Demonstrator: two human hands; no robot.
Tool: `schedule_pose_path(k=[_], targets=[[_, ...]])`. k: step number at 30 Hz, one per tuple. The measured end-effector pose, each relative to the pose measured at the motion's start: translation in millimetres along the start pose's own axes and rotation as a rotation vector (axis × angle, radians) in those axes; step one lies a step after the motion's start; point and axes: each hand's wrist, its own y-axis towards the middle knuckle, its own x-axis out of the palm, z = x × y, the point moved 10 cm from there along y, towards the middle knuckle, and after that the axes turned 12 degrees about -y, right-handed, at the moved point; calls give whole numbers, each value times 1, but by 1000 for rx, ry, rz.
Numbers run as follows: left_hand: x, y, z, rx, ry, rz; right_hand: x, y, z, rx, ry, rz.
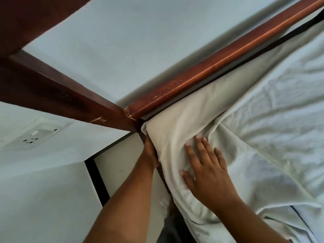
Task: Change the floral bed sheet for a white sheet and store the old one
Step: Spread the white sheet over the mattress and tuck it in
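Observation:
A wrinkled white sheet (263, 120) covers the mattress and bunches up at the bed's corner, where the brown wooden headboard rail (219, 62) meets a side rail (61, 92). My right hand (206, 171) lies flat on the bunched sheet at that corner, fingers straight and spread. My left hand (149, 155) reaches down the side of the mattress at the corner, against the sheet's edge; its fingers are hidden behind the fabric. No floral sheet is in view.
A pale wall (122, 41) stands behind the headboard. A white wall socket with a switch (35, 135) sits at the left. Below the corner, light floor tiles (119, 160) with a dark border (96, 181) show between wall and bed.

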Motion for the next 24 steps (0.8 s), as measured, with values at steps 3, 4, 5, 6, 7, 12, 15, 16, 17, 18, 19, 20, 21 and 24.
schedule_pose_path(k=[3, 4, 5, 6, 7, 12, 15, 16, 17, 18, 19, 20, 21, 24], targets=[[0, 0, 6, -10, 78, 21, -15, -31, -1, 56, 56, 186], [2, -2, 5, -16, 58, 25, -18, -37, -1, 80, 60, 220], [2, 1, 4, -8, 80, 42, -13, -36, -1, 86, 48, 220], [-2, 5, 6, 18, 120, 74, -9, -36, -2, 93, 44, 211], [-4, 4, 7, 9, 138, 92, -4, -34, -4, 99, 30, 189], [-27, 28, 11, -60, 212, 228, 33, -24, 4, 89, -37, 84], [-26, 30, 16, -80, 200, 266, 45, -27, 11, 75, -79, 58], [-26, 32, 19, -65, 190, 259, 50, -29, 13, 82, -76, 41], [-24, 34, 18, -59, 185, 264, 51, -39, 22, 118, -78, 40], [-27, 34, 22, -20, 103, 265, 56, -40, 25, 125, -76, 34], [-12, 29, 9, -18, 90, 248, 56, -58, 41, 178, -84, 21], [-18, 28, 15, 15, 56, 243, 60, -64, 44, 195, -77, 18], [-22, 24, 22, 48, 20, 233, 67, -66, 48, 193, -83, 4], [-29, 4, 25, 106, 18, 232, 73, -94, 76, 281, -86, -25]])
